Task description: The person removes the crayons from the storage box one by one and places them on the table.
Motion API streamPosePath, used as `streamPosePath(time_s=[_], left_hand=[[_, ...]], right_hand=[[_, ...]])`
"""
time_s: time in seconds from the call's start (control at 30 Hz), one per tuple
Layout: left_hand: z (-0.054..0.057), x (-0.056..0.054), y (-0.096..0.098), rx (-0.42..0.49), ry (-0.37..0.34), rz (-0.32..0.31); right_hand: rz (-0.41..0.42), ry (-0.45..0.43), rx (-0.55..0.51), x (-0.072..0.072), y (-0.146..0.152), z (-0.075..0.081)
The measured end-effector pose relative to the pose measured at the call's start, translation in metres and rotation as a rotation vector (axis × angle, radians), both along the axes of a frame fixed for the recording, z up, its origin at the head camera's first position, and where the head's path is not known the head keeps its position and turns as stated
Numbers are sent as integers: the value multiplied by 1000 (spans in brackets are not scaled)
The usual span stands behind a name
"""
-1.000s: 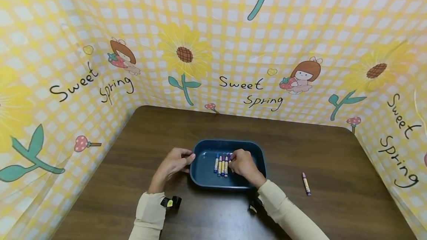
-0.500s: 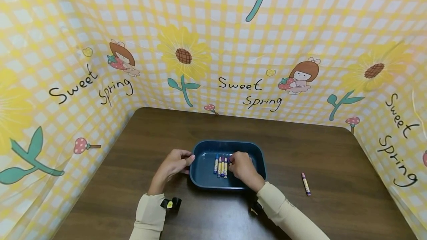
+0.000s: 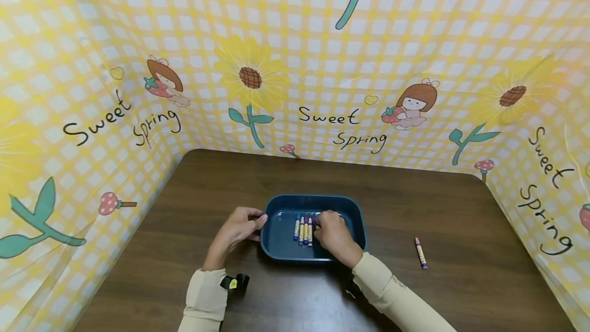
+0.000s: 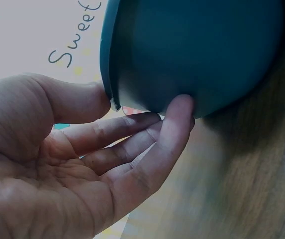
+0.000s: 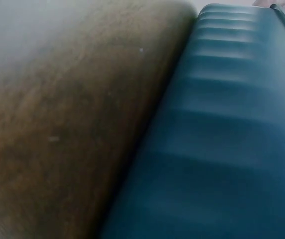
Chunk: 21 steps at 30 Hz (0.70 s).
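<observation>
A dark blue tray (image 3: 313, 259) stands on the table. My left hand (image 3: 243, 225) holds it by the left end; in the left wrist view the thumb lies on the rim and the fingertips press the outer wall (image 4: 222, 59). Inside the tray, several crayons (image 3: 302, 230) with yellow wrappers lie side by side, upright to the view. My right hand (image 3: 335, 233) reaches in over the front right rim, fingers curled at the right end of this row. They pinch a crayon there, mostly hidden beneath the hand. The right wrist view shows only the tray's outer wall (image 5: 212, 149), not the hand.
One pink-tipped crayon (image 3: 421, 253) lies alone on the brown wooden table (image 3: 221, 178), right of the tray. A yellow checked cloth (image 3: 322, 65) hangs around the back and sides of the table. Both wrists wear small black cameras.
The right hand shifts very slightly at the right end of the crayon row, now covering more of the crayon there. The left hand stays on the tray. The head view drifts a little.
</observation>
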<state>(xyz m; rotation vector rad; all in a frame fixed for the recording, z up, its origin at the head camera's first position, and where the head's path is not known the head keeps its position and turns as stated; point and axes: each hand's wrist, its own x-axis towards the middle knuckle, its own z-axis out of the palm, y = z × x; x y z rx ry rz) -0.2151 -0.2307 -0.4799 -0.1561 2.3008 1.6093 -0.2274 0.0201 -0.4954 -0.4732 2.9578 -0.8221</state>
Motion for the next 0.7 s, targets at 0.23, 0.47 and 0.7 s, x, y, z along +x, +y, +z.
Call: streamPosePath(time_s=[0.23, 0.47, 0.7], left_hand=[[-2, 2, 1, 5, 16, 10], [-3, 3, -1, -4, 8, 6], [0, 1, -1, -12, 13, 1]], right_hand=[[-17, -82, -62, -5, 6, 2], [-33, -166, -132, -5, 17, 6], [-102, -268, -258, -7, 24, 5]])
